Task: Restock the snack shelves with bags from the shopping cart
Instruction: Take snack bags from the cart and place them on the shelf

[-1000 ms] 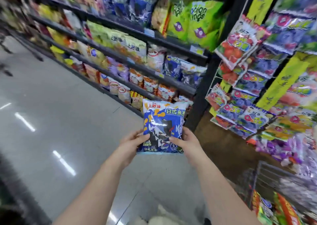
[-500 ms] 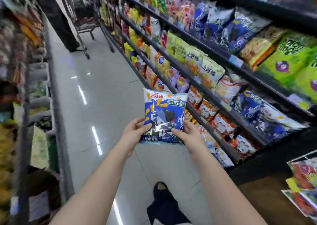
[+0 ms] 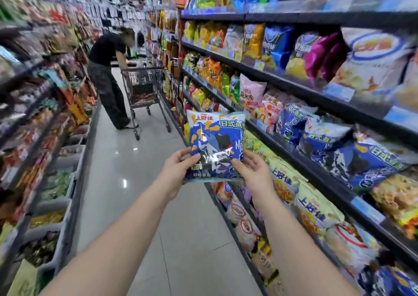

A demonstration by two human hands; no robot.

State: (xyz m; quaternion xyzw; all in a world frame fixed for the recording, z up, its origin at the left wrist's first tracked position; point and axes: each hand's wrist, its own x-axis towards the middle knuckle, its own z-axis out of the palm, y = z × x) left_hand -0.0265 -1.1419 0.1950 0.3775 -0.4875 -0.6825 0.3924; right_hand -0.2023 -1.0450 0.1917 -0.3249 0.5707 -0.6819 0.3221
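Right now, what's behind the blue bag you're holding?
Behind the blue bag, held by the left hand and right hand, are the snack shelves; a yellow packet peeks out at its left edge. The packets directly behind it are covered.

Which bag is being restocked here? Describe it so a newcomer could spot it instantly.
Start at the snack shelving on the right of the aisle. Just in front of it, mid-frame, the left hand and right hand hold a blue-and-white snack bag upright by its lower sides. Matching bags lie on the shelf; this is the only one out over the aisle floor.
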